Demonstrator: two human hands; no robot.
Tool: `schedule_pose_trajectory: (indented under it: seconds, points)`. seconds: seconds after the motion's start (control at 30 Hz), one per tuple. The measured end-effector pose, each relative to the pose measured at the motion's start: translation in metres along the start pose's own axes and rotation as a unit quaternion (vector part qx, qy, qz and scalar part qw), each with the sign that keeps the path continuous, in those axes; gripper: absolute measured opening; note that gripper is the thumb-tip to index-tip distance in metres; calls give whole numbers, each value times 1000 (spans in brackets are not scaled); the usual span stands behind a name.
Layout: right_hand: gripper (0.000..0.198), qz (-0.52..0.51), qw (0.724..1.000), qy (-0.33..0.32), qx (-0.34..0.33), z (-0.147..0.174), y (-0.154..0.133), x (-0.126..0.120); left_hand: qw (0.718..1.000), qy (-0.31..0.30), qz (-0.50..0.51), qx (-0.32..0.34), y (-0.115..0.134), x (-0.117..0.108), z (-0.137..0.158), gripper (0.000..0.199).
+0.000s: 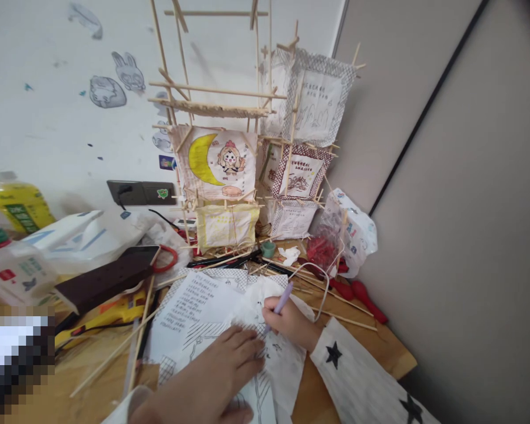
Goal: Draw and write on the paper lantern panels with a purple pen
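Observation:
My right hand (pixel 287 321) is closed around a purple pen (pixel 284 297), its tip down on a thin white sheet (pixel 290 368) with small dark marks. Flat across the papers lies my left hand (pixel 229 365), fingers stretched out and close to the pen tip. Beneath it is a sheet with hatched borders and a drawn outline (pixel 207 337). Farther left, a page of handwritten lines (pixel 189 303) is partly overlapped by the other papers. The hands hide parts of the drawings.
A wooden-stick frame with decorated panels (pixel 223 165) stands behind the papers. At left are a dark brown box (pixel 110 280), a yellow glue gun (pixel 101 318), a white bottle (pixel 13 265) and a yellow bottle (pixel 20 203). Loose sticks (pixel 348 318) and plastic bags (pixel 351 229) lie at right.

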State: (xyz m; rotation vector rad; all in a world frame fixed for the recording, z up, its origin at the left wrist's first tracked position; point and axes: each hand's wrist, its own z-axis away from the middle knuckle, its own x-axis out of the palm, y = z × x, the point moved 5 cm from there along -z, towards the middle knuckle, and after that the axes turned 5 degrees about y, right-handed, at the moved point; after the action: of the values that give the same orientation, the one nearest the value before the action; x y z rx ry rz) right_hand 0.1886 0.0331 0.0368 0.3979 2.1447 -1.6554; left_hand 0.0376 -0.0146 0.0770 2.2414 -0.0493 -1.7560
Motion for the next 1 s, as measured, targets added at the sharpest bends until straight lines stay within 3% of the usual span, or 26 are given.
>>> schedule_pose_trajectory:
  seconds: [0.17,0.4,0.7,1.0]
  points:
    - [27,-29,999,-5,31,0,7,0,1000,-13,4,-3,0,1,1,45]
    - [24,-89,991,98,37,-3,13,-7,999,-19,27,-9,-2,4,1,55]
    - [28,-48,998,46,-13,-4,7,-1,999,-46,17,-23,-1,5,0,56]
    - [28,1,999,22,-33,-4,-4,-2,998,-37,32,-30,-4,8,2,60]
